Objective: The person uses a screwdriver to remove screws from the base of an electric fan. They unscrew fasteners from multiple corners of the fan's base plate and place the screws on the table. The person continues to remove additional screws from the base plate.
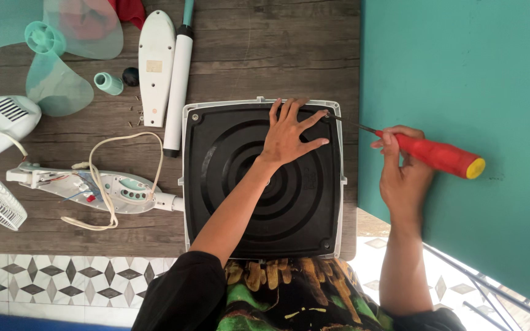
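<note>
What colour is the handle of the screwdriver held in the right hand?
Red with a yellow end cap, on the screwdriver in the right hand; head view.

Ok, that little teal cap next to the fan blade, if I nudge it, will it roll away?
Probably yes. The teal cap looks round and lies on its side on the wooden table, so a nudge could send it rolling, perhaps in a curve since one end looks wider. It seems small, hollow plastic, so likely light. The loose screws beside it might also scatter.

One label present: a small rectangular tan sticker on the white oblong housing panel, near the far edge of the wooden table.
</note>
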